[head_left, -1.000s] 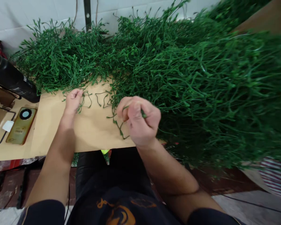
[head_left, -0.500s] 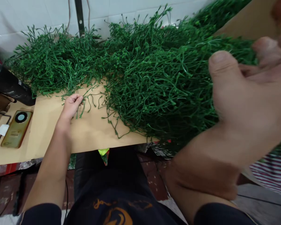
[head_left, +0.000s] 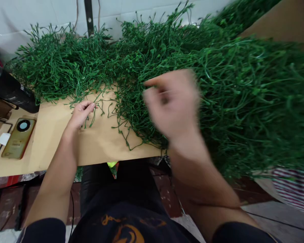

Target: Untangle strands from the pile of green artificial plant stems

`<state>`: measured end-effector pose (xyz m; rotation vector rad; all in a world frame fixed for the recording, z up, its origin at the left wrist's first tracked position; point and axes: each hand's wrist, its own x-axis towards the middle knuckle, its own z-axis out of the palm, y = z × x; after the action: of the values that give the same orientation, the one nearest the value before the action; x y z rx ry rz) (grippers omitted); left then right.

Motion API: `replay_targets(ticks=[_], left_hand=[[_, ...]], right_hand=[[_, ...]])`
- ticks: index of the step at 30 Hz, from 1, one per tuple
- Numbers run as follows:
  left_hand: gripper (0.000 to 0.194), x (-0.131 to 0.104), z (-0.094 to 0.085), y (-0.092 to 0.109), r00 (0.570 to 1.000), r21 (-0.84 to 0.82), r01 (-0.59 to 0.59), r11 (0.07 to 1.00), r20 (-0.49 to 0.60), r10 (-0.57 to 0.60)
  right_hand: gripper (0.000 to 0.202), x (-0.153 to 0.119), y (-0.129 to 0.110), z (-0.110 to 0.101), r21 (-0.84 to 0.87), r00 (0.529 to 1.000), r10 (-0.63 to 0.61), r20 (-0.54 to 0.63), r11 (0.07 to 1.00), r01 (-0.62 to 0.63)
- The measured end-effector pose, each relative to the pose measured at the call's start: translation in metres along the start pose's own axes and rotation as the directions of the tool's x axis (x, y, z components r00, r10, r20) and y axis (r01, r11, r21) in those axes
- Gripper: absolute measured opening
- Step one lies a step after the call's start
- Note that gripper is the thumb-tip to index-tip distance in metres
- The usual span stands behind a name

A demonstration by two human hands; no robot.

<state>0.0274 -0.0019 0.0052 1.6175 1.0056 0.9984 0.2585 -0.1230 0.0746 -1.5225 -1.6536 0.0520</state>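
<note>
The right hand [head_left: 176,104] has just swung back from the far right, where it was stretched wide open half a second ago, and is now above the near left part of the large green heap [head_left: 233,87]. Its fingers are curled, with the thumb drawn in toward the forefinger; motion blurs it, so I cannot tell whether it has hold of anything.

The left hand [head_left: 80,115] has barely shifted: thumb and forefinger are pinched together on a few green stems [head_left: 92,120], whose ends hang over the tan table [head_left: 98,146]. A few loose stems [head_left: 128,141] lie to its right, at the left edge of the large heap; a smaller green heap [head_left: 63,64] sits on the far left. For the work in hand, the return seems to bring both hands within easy reach of each other again.
</note>
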Motion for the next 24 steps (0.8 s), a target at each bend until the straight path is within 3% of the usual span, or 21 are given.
replay_targets(ticks=[1, 3, 6, 9, 14, 20, 24], left_hand=[[0.035, -0.001, 0.0, 0.002, 1.0, 0.001, 0.005, 1.0, 0.016, -0.005], [0.039, -0.004, 0.001, 0.004, 1.0, -0.021, 0.018, 1.0, 0.026, -0.017], [0.042, -0.005, 0.0, 0.003, 0.999, -0.075, 0.028, 0.997, 0.027, -0.026], [0.043, -0.003, 0.001, 0.0, 0.998, -0.106, 0.032, 0.994, 0.048, -0.027], [0.043, 0.0, 0.003, -0.001, 0.997, -0.078, 0.018, 0.997, 0.074, -0.012], [0.038, 0.001, 0.001, -0.004, 0.996, -0.036, -0.071, 0.997, 0.045, 0.073], [0.035, 0.003, 0.004, -0.008, 0.991, 0.025, -0.105, 0.994, 0.081, 0.103]], right_hand=[[0.029, 0.001, -0.006, 0.026, 0.036, 0.994, 0.027, 0.102, 0.999, -0.03], [0.031, 0.003, -0.015, 0.071, 0.109, 0.93, 0.051, 0.365, 0.989, -0.097], [0.021, 0.006, -0.023, 0.107, 0.166, 0.869, 0.044, 0.493, 0.976, -0.144], [0.014, 0.009, -0.024, 0.112, 0.174, 0.879, 0.086, 0.469, 0.967, -0.187], [0.025, 0.008, -0.019, 0.111, 0.329, 0.914, 0.144, 0.379, 0.902, -0.279], [0.028, -0.005, -0.025, 0.106, 0.384, 0.92, 0.057, 0.389, 0.897, -0.218], [0.029, -0.017, -0.024, 0.099, 0.447, 0.923, 0.001, 0.384, 0.875, -0.186]])
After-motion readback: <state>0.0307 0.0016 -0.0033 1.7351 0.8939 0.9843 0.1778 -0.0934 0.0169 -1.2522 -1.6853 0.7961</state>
